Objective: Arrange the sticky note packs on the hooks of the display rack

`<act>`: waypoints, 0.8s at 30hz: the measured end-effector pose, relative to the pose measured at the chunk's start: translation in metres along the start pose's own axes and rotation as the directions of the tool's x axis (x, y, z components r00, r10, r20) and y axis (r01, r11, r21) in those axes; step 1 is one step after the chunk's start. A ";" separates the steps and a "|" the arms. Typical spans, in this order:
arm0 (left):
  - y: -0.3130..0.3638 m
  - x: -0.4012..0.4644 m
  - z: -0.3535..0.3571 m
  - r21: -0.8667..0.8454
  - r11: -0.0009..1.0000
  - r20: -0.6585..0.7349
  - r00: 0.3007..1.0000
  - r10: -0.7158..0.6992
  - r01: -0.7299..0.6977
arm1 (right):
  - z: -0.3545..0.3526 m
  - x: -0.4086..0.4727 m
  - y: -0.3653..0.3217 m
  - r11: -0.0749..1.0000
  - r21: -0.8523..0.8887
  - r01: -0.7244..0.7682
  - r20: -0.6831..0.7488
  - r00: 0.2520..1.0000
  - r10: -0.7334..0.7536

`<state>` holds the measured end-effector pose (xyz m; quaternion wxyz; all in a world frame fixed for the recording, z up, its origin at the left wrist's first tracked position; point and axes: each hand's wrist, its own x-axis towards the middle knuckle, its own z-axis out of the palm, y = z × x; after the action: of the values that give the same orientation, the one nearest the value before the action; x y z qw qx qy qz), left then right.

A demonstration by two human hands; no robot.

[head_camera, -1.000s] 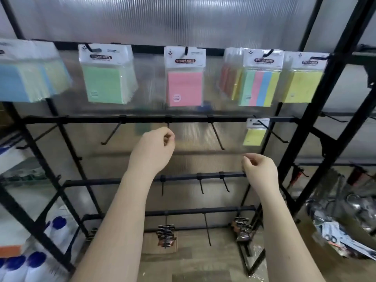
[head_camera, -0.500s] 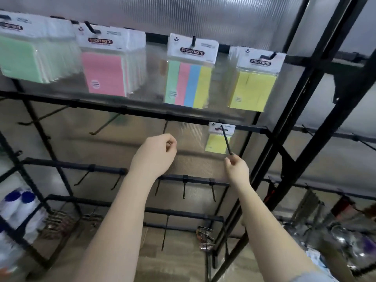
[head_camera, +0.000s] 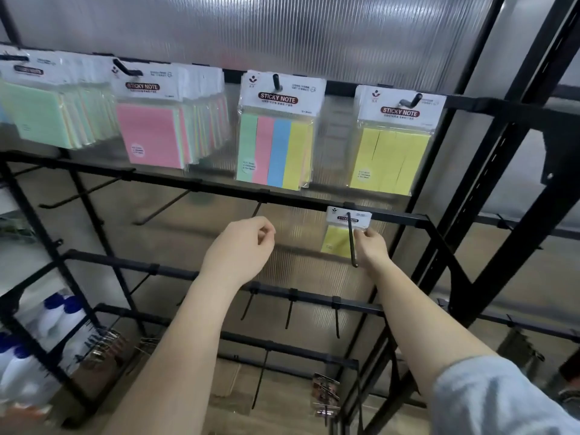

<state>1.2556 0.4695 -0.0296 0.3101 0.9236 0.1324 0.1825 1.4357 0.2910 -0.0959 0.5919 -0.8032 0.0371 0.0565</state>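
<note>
1. Top rail status: the display rack (head_camera: pixel 489 196) carries four loaded hooks on its upper rail. From the left these hold a green pack stack (head_camera: pixel 40 117), a pink pack stack (head_camera: pixel 150 136), a striped multicolour pack (head_camera: pixel 276 149) and a yellow pack (head_camera: pixel 392 158). This row appears complete.

2. Second rail status: one small yellow pack (head_camera: pixel 337 240) hangs on the rightmost hook (head_camera: pixel 351 240), pushed back near the rail. The other hooks on this rail, and those on the two rails below, show no sticky note packs. Judged from this, the task is roughly at its midpoint or earlier.

3. Right hand (head_camera: pixel 370 249): the fingertips touch the right edge of the small yellow pack, just beside the hook shaft. The fingers are bent, and whether they pinch the pack or only steady it cannot be determined.

4. Left hand (head_camera: pixel 244 249): raised beneath the second rail, well apart from the small yellow pack. The fingers are curled with thumb and forefinger close together near the tip of an empty hook (head_camera: pixel 256 210). No pack is visible in this hand; whether it pinches the hook tip cannot be determined.

5. Supply: no loose packs awaiting placement are visible.
</note>
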 end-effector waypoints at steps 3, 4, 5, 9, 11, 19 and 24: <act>-0.002 0.011 -0.002 -0.004 1.000 -0.015 1.000 0.016 -0.016 | 0.007 0.001 0.003 0.999 0.042 0.002 -0.124 0.992 0.003; -0.002 0.015 -0.002 -0.009 1.000 -0.021 0.999 0.026 -0.026 | 0.009 0.001 0.005 0.998 0.061 -0.001 -0.165 0.986 0.011; -0.002 0.019 -0.001 -0.017 0.999 -0.023 0.999 0.035 -0.035 | 0.011 0.001 0.005 0.997 0.075 0.001 -0.201 0.980 0.014; -0.002 0.031 0.000 -0.010 0.998 -0.012 0.998 0.059 -0.059 | 0.015 0.001 0.005 0.995 0.094 -0.021 -0.286 0.957 0.047; -0.004 0.035 0.001 0.003 0.998 -0.003 0.998 0.069 -0.069 | 0.017 -0.001 0.005 0.998 0.065 0.017 -0.287 0.958 0.002; -0.011 0.041 0.010 -0.007 0.994 0.073 0.991 0.110 -0.110 | 0.011 -0.026 0.002 0.981 0.107 0.162 -0.220 0.966 -0.135; -0.011 0.044 0.016 -0.022 0.991 0.101 0.986 0.133 -0.132 | 0.001 -0.053 0.011 0.967 0.140 0.212 -0.278 0.946 -0.167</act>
<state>1.3001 0.4850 -0.0367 0.3105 0.9361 0.0532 0.1563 1.3821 0.2886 -0.0992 0.6500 -0.7505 0.0427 -0.1114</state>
